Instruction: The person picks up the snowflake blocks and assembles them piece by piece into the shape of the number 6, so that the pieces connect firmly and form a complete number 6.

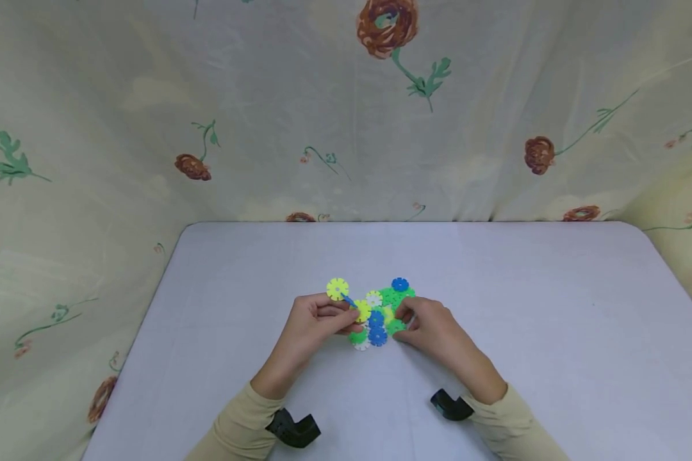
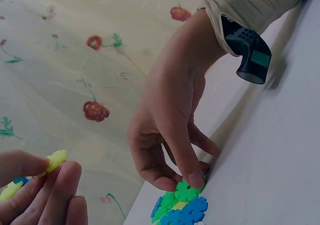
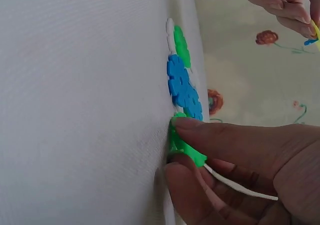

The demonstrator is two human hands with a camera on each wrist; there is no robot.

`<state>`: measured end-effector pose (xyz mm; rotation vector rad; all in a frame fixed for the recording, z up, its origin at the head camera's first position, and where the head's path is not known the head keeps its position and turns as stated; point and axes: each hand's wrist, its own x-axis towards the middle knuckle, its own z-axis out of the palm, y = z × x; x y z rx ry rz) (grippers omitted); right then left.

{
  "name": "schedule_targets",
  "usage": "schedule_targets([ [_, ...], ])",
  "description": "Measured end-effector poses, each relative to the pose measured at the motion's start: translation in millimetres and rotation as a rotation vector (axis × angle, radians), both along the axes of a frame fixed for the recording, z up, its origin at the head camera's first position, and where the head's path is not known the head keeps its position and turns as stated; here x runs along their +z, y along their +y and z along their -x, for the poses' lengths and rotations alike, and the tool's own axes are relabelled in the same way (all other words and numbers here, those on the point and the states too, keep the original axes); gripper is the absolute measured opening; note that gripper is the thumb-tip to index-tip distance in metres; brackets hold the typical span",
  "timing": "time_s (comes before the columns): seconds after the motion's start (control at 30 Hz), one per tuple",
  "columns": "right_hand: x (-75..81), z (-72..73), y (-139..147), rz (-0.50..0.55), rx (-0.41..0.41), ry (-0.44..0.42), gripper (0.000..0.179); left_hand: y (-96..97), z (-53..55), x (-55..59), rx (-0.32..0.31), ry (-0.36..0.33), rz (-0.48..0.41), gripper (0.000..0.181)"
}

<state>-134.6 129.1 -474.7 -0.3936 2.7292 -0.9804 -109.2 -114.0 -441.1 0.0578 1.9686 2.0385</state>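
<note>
pinching a yellow notched disc [image 1: 361, 311] between thumb and fingertips, the grip of the left hand [image 1: 317, 318] is raised off the bench [image 1: 207, 371]. that disc is the near right end of a short chain: a blue linking disc [image 1: 348, 299], seen nearly edge-on, joins it to a second yellow disc [image 1: 337, 289] at the far left. on the right, the grip of the right hand [image 1: 432, 326] pinches a green disc [image 1: 396, 327] with thumb and finger, low down at the right side of a flat cluster of discs lying at the middle of the bench.

within that cluster, a dark blue disc [image 1: 400, 284] makes the far tip, a white disc [image 1: 373, 298] sits at the far left, and two blue discs [image 1: 377, 328] run near the middle, with a smaller green disc [image 1: 357, 337] to their left. the right wrist view shows the raised chain apart from the cluster, though from the head they seem to overlap.

the step in hand looks like steadying the cluster with one hand while the chain is handled with the other. to do it well, i would hold the green disc by its rim, pressing lightly so that neighbouring joints do not twist. the yellow disc is best pinched near its edge, leaving its free notches uncovered; a squeeze too close to the blue link could loosen it. whether any notches line up is too small to tell.
</note>
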Motion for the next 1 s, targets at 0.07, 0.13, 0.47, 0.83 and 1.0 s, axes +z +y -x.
schedule_targets([
  [0.07, 1.2, 0.3, 1, 0.021, 0.013, 0.012, 0.019, -0.1, -0.1, 0.3, 0.008, -0.002, 0.007, 0.026],
  [0.13, 3.7, 0.7, 2, 0.08, 0.026, 0.021, 0.017, -0.1, -0.4, 0.7, 0.019, -0.003, 0.019, 0.025],
  [0.47, 23.2, -7.4, 4, 0.526, 0.019, 0.062, 0.014, -0.2, -1.6, 6.1, 0.039, 0.005, 0.034, 0.022],
  [0.83, 29.2, -16.0, -4, 0.465, 0.139, 0.415, 0.02, -0.8, -1.8, 6.4, 0.023, -0.003, 0.006, 0.022],
  [1.0, 28.5, -16.9, -7, 0.491, 0.154, 0.466, 0.023, -0.9, -1.4, 7.1, 0.028, -0.005, -0.002, 0.022],
])
